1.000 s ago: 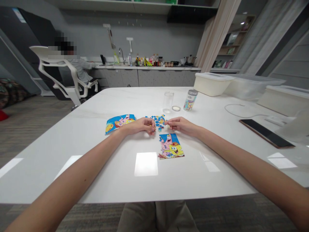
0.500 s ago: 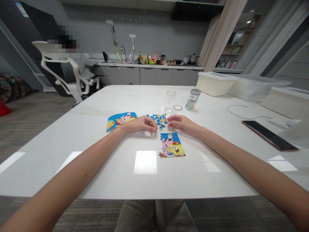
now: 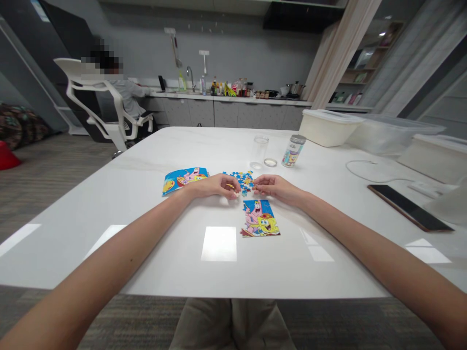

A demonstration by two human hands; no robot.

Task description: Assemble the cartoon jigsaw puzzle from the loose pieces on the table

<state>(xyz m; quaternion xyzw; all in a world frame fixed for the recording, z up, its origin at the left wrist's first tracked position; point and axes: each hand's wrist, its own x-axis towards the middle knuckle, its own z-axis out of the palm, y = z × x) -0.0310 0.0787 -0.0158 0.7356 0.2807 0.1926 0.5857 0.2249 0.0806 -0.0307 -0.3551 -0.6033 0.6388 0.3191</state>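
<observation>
A pile of small loose puzzle pieces (image 3: 245,179), mostly blue, lies on the white table between my hands. At its left edge, my left hand (image 3: 226,187) has its fingers closed on a small pale puzzle piece. On the pile's right side is my right hand (image 3: 265,186), its fingertips pinched together on a small piece at the edge. Just below the hands lies a joined section of puzzle (image 3: 260,218) with a pink and a yellow cartoon figure. A picture sheet (image 3: 182,180) with the same figures rests partly behind my left wrist.
Behind the pile stand a clear empty jar (image 3: 259,151), a loose round lid (image 3: 270,162) and a printed can (image 3: 293,151). To the right are a phone (image 3: 408,206), a cable and storage boxes (image 3: 330,127). A person sits in a white chair (image 3: 116,116) at the back left.
A pale piece now shows at my left fingertips. My right fingers have closed together a little. The whole view has shifted slightly.
</observation>
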